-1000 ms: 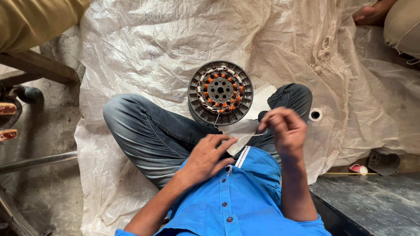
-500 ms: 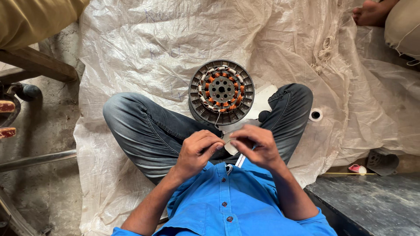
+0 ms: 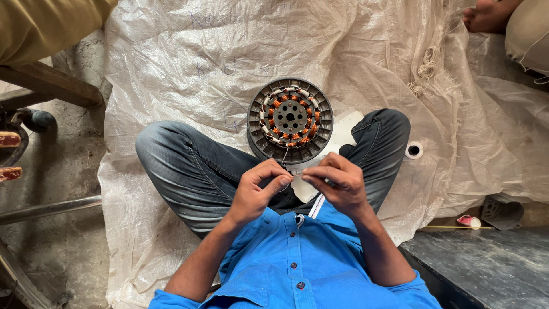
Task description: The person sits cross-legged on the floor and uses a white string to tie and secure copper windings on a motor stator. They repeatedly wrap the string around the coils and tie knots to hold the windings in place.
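Copper-wound stator rests between my crossed knees on the white sheet. My left hand and right hand, each in a narrow pinching grip, hold a thin wire running from it.

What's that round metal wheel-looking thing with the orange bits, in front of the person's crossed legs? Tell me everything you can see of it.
The round motor stator lies flat on the white woven sheet, tucked between the person's knees. Its dark grey ribbed outer ring surrounds a ring of copper-orange wire coils, some wrapped with white strips, around a grey hub with small holes. A thin wire runs from its near edge toward the left hand and right hand, which meet just below it. A white sheet of paper lies partly beneath it.
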